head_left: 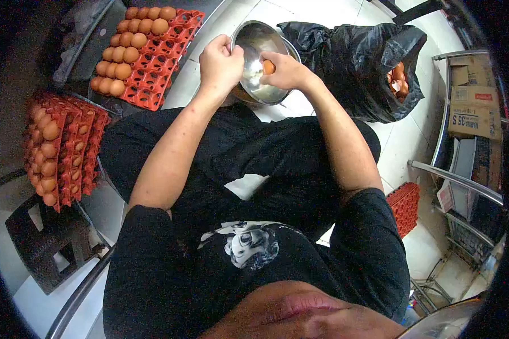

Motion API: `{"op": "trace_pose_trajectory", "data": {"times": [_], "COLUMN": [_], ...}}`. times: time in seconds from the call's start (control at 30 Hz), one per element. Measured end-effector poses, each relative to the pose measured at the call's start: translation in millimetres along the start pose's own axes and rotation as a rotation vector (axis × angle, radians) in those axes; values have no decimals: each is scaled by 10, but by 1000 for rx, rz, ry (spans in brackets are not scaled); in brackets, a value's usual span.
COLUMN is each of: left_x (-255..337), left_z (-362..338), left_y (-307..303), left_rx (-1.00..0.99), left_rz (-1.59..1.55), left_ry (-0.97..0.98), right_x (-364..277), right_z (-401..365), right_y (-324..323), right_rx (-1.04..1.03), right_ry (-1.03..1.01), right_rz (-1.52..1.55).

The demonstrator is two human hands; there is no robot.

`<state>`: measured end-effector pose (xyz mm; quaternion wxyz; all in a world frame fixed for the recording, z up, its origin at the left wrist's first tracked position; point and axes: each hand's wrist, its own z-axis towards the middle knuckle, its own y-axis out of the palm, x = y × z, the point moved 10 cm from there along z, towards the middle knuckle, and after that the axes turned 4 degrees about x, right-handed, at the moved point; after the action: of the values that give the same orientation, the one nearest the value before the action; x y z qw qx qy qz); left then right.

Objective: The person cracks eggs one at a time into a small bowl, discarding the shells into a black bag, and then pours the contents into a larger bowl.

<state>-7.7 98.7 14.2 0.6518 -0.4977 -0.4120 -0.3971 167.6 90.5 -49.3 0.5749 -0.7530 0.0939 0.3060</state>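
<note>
A shiny metal bowl (257, 37) stands beyond my knees, tilted in view. My left hand (220, 66) is closed on the bowl's left rim. Over the bowl's inside, my right hand (285, 72) grips a brown egg (268, 67) between thumb and fingers. What lies at the bowl's bottom I cannot make out. To the left of the bowl, a red egg tray (152, 76) carries rows of brown eggs (119, 55) on its left part, with bare cups on its right part.
Stacked red trays full of eggs (49, 151) stand at the left, by a dark chair (25, 231). A black plastic bag (350, 68) holding eggshells (398, 82) lies right of the bowl. More red trays (403, 209) rest on the floor, near a metal rack (461, 181) with cardboard boxes (475, 113).
</note>
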Motion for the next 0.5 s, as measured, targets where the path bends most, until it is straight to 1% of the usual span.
{"op": "trace_pose_trajectory", "data": {"times": [0.1,0.17,0.2,0.27,0.3,0.37,0.4,0.43,0.47,0.5], "left_x": [-10,-13,12,58,93,128,75,26,142,155], "left_z": [-77,-53,-43,-51,-58,-52,-50,-2,-60,-70], "left_y": [78,46,37,2,-12,-47,-28,-11,-61,-34], "left_rx": [-59,-2,-1,11,12,5,23,54,86,53], "left_rz": [10,-32,-31,0,0,78,106,137,152,124], "left_ry": [-30,3,7,7,9,-40,-8,41,32,14], "right_x": [-14,-28,-37,57,61,139,123,126,123,170], "right_z": [-122,-127,-115,-125,-118,-108,-133,-113,-100,-101], "right_y": [-50,-74,-87,-65,-73,-8,-13,-3,4,14], "right_rx": [-32,-43,-40,-56,-55,-143,-173,-170,-167,-153], "right_ry": [46,70,67,179,178,270,282,252,222,234], "right_rz": [80,179,179,250,249,283,307,333,359,279]}}
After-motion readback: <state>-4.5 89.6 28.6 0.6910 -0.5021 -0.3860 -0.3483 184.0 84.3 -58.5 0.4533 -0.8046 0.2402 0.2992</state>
